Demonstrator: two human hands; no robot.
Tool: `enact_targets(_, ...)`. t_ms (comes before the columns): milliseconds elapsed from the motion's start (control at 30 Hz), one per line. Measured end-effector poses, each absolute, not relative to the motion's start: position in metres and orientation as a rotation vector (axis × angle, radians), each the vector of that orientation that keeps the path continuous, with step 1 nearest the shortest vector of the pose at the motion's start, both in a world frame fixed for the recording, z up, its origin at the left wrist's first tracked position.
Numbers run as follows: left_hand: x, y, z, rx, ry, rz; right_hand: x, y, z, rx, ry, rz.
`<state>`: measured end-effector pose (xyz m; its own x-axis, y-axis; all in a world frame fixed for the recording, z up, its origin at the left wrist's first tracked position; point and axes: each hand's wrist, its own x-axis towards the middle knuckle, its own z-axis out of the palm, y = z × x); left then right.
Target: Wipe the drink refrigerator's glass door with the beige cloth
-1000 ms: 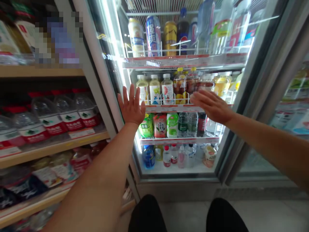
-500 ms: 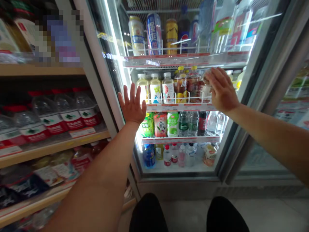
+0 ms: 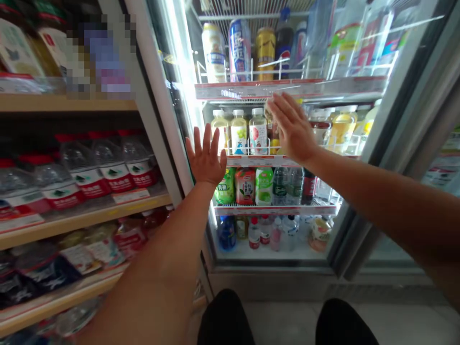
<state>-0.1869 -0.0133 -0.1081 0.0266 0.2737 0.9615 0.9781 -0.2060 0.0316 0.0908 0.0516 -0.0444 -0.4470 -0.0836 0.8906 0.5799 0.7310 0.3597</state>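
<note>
My left hand (image 3: 208,155) lies flat with spread fingers on the glass door (image 3: 190,211) of a lit drinks fridge, near its left side. Against the same glass is my right hand (image 3: 293,129), its fingers held together over a pale crumpled cloth (image 3: 268,109). Only a small edge of that cloth shows past the fingertips; the rest is under the hand. Behind the glass, white-capped bottles (image 3: 258,132) stand near both hands on a middle shelf. Dark tea bottles there are mostly covered by my right hand, and yellow drink bottles (image 3: 343,127) show to its right.
Cans (image 3: 265,52) and large bottles fill the fridge's upper shelf. Lower down are drink cartons (image 3: 245,187) and small bottles (image 3: 254,233). An open shelf rack (image 3: 86,213) with red-capped water bottles (image 3: 86,163) stands close on the left. A metal door frame (image 3: 398,163) runs along the right.
My right hand has slid left across the glass with the cloth, uncovering the yellow bottles. My left hand stays on the glass. The view has shifted slightly.
</note>
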Motion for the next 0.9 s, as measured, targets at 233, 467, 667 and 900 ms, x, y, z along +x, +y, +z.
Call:
enact_targets(233,-0.185,-0.017,-0.107,-1.554,-1.337,-1.192,0.049,0.037,-0.052,-0.225,-2.224,-0.765)
enact_targets(467,-0.187,-0.015,-0.109,-1.556,-1.314,-1.183,0.03,0.042,-0.02,-0.257,-2.036,-0.722)
enact_targets(667,-0.186,-0.016,-0.109,-1.554,-1.301,-1.198,0.014,0.045,-0.007,-0.2,-2.13,-0.792)
enact_targets(900,-0.186,-0.017,-0.109,-1.547,-1.304,-1.181,-0.017,0.046,0.004,-0.207,-2.011,-0.771)
